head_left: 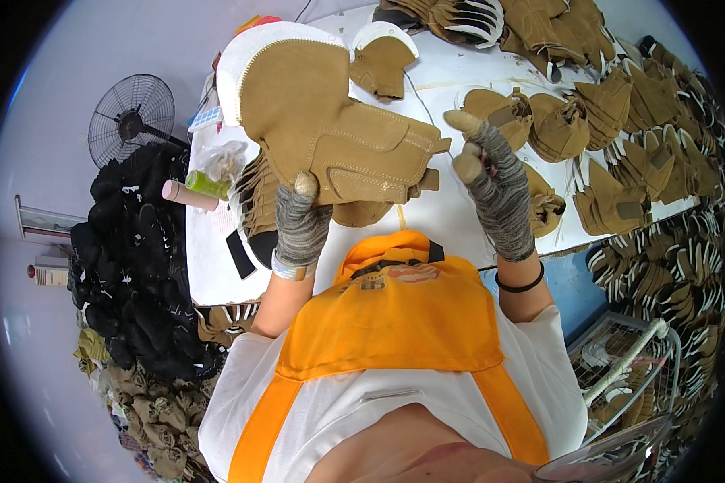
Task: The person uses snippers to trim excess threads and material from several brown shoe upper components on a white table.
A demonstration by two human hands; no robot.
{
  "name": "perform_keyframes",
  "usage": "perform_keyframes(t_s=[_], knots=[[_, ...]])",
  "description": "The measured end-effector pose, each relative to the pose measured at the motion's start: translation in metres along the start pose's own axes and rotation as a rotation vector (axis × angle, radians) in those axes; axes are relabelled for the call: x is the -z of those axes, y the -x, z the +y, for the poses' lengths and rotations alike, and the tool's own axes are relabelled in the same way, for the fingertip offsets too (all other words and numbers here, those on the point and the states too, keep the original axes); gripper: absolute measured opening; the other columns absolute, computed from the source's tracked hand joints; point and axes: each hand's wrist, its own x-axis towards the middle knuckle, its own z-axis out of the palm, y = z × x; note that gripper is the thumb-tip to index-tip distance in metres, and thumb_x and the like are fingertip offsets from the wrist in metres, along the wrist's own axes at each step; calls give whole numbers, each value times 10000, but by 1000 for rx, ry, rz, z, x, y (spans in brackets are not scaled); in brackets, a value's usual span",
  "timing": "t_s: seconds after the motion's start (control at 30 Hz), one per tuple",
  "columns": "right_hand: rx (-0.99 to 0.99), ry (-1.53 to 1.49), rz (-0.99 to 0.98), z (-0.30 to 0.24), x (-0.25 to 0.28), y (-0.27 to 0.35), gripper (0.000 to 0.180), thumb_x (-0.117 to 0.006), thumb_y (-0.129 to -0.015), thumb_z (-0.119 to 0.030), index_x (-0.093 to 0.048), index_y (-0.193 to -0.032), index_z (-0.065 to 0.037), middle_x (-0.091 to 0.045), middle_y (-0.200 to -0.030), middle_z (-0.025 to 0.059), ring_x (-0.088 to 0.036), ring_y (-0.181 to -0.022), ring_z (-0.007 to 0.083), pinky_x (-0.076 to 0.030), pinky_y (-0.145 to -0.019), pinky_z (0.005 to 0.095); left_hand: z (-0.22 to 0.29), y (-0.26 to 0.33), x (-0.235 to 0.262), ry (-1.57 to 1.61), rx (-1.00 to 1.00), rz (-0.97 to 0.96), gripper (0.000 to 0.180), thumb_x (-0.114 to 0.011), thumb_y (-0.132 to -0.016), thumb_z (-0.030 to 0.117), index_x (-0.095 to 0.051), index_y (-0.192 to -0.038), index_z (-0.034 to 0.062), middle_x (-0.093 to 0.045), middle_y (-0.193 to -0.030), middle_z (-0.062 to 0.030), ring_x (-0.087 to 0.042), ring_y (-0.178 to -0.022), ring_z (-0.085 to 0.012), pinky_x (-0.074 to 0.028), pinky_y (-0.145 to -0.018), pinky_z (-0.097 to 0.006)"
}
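Note:
My left hand (300, 221), in a grey knit glove, grips the lower edge of a tan suede shoe upper (330, 129) with white lining at its top, held up over the white table (451, 217). My right hand (495, 181), also in a grey glove with tan fingertip covers, is raised just right of that piece, fingers loosely curled and holding nothing. A small gap separates it from the piece's right edge. An orange apron covers my chest.
Many tan stitched uppers (612, 121) lie in rows across the table's right and far side, with more stacked on the right (669, 282). A pile of black pieces (133, 258) lies on the left, near a floor fan (130, 117). A green bottle (207, 185) sits at the table's left edge. A wire basket (628, 362) stands at lower right.

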Motion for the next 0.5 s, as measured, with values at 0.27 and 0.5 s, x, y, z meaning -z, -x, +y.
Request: perform_keyframes(t_s=[0.27, 0.5], knots=[[53, -21, 129, 10, -4, 1, 148, -680, -847, -169, -652, -920, -43, -613, -784, -20, -502, -672, 49, -428, -619, 202, -3, 2, 6, -48, 1, -10, 756, -726, -773, 391, -369, -1354, 63, -488, -1304, -87, -483, -1192, -255, -385, -1036, -417], [-224, -69, 101, 16, 11, -1, 391, -512, -936, -413, -664, -947, -52, -448, -662, -56, -355, -573, 45, -301, -533, 194, -3, -9, 13, 715, 200, -200, 573, -495, -938, 399, -342, -1383, 72, -425, -1369, -107, -395, -1273, -286, -289, -1092, -455]])
